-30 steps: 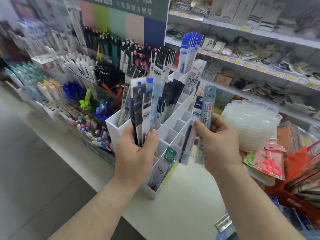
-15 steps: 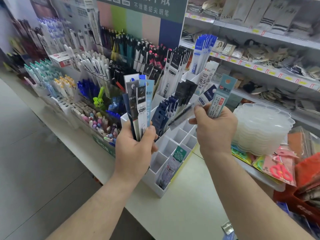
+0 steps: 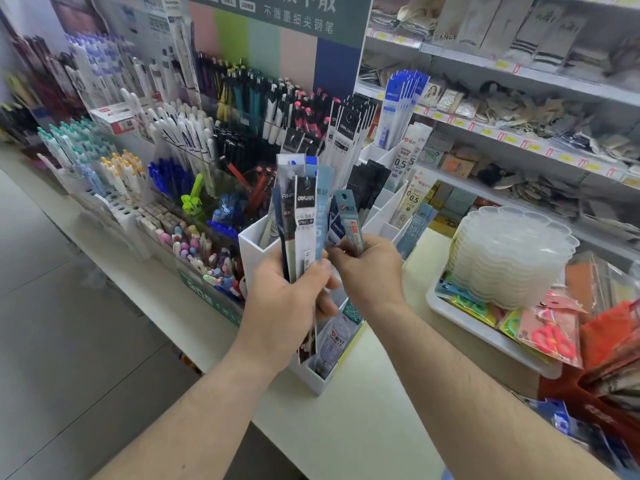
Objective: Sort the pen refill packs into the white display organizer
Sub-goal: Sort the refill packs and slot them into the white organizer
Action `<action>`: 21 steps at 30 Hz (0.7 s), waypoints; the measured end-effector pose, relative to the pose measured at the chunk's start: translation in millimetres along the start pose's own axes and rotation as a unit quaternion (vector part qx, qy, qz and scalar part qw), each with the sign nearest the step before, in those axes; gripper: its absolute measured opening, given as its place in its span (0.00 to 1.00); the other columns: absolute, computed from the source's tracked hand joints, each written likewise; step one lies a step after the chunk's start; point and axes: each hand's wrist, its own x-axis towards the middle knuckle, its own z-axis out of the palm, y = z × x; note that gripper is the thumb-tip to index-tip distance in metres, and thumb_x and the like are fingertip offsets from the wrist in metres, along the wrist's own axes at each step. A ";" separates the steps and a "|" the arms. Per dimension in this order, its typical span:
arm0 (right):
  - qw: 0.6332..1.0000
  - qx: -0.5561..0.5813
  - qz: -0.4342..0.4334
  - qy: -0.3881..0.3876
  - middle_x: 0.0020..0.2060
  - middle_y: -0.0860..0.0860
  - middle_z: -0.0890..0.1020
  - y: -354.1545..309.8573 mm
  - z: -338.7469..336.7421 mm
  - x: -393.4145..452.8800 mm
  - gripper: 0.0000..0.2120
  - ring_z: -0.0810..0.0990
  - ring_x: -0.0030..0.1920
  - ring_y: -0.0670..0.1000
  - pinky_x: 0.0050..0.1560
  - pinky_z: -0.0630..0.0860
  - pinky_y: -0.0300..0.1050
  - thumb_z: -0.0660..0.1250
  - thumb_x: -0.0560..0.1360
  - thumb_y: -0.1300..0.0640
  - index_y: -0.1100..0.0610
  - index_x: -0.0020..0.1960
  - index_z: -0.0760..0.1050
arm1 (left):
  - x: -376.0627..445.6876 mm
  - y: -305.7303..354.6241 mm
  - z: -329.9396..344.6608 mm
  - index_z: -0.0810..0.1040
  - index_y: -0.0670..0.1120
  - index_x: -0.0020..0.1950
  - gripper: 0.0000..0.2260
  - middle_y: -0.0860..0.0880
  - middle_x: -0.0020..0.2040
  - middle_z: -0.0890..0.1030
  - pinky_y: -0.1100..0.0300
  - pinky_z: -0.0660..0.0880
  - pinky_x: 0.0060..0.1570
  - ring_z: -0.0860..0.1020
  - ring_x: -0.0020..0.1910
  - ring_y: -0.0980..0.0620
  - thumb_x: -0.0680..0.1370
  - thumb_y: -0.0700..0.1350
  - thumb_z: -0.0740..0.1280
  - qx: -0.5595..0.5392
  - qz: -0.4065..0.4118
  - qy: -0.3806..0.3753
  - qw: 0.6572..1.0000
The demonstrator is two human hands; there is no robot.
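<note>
Left hand (image 3: 282, 303) wrapped around a fanned bunch of refill packs (image 3: 304, 216), held upright over the near-left part of the white organizer (image 3: 254, 242). Thumb pressed across the front of the bunch low down, other fingers curled behind, so most of each pack sticks up above the fist and a bit of the tails pokes out below near the wrist. Front pack in the fan black-and-white, a pale blue one just right of it.

Right hand (image 3: 372, 271) right next to the left, knuckles almost touching. Fingers curled around a single grey-blue pack (image 3: 349, 223), pinched near its lower end, top tilted slightly left and sitting just beside the fan. A dark blue pack (image 3: 335, 225) wedged between that one and the fan; can't tell which hand actually has it.

Organizer standing on the counter (image 3: 363, 427), mostly hidden behind both hands. Near compartment holding a clear pack with a green top (image 3: 341, 336). Far compartments stuffed with black packs (image 3: 369, 183), white 0.5 packs (image 3: 403, 161) and tall blue ones (image 3: 401, 98) at the far right corner.

Left of all that, racks of pens (image 3: 183, 133). Right on the counter, a stack of clear plastic trays (image 3: 509, 258) with pink scissors (image 3: 550, 336) in packaging near it.
</note>
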 end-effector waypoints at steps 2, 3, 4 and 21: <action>0.999 0.041 0.007 0.015 0.31 0.54 0.80 -4.4 -9.1 -2.4 0.06 0.75 0.32 0.48 0.41 0.78 0.53 0.74 0.71 0.60 0.56 0.36 0.80 | -3.6 1.8 4.6 0.76 0.44 0.45 0.06 0.47 0.31 0.79 0.59 0.74 0.26 0.75 0.25 0.49 0.80 0.36 0.64 -0.038 -0.042 -0.043 0.997; 0.997 0.068 0.009 0.028 0.32 0.54 0.81 -8.8 -16.0 -5.8 0.05 0.76 0.33 0.48 0.42 0.79 0.53 0.74 0.72 0.60 0.55 0.38 0.80 | -5.2 1.8 6.9 0.76 0.43 0.47 0.05 0.47 0.31 0.80 0.58 0.74 0.26 0.76 0.25 0.49 0.80 0.36 0.64 -0.050 -0.061 -0.063 0.995; 0.994 0.106 0.014 0.040 0.32 0.55 0.80 -13.1 -24.5 -10.3 0.05 0.76 0.33 0.48 0.41 0.78 0.52 0.73 0.72 0.61 0.56 0.39 0.80 | -6.4 0.8 8.8 0.76 0.42 0.49 0.03 0.47 0.32 0.80 0.58 0.75 0.27 0.77 0.26 0.49 0.80 0.36 0.64 -0.058 -0.080 -0.083 0.992; 0.973 0.211 0.088 -0.034 0.29 0.54 0.80 -0.9 -105.3 -57.6 0.03 0.74 0.25 0.50 0.24 0.66 0.40 0.68 0.75 0.69 0.66 0.42 0.78 | -2.2 -24.2 43.5 0.79 0.39 0.60 0.15 0.40 0.50 0.85 0.54 0.83 0.43 0.84 0.44 0.44 0.74 0.39 0.64 -0.143 -0.276 -0.275 0.910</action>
